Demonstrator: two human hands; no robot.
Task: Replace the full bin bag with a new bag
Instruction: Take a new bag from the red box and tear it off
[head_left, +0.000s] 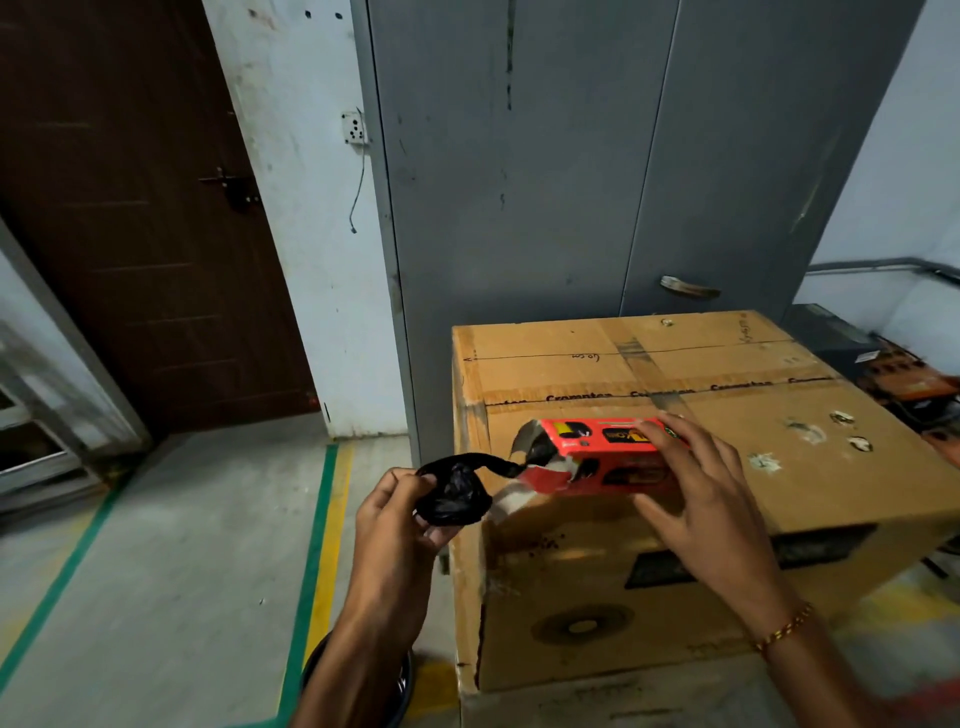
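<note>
Black plastic, a rolled-up new bin bag (453, 493), is pinched in the left hand (400, 525) just off the near left corner of the cardboard carton (727, 499), its twisted tail running right into the torn open end of the red bag box (608, 457). The right hand (696, 493) presses flat on that box, fingers spread over its right end, pinning it to the carton top without closing round it. To do this well, I judge, keep the box pinned and draw the bag leftward in line with the opening until it separates.
</note>
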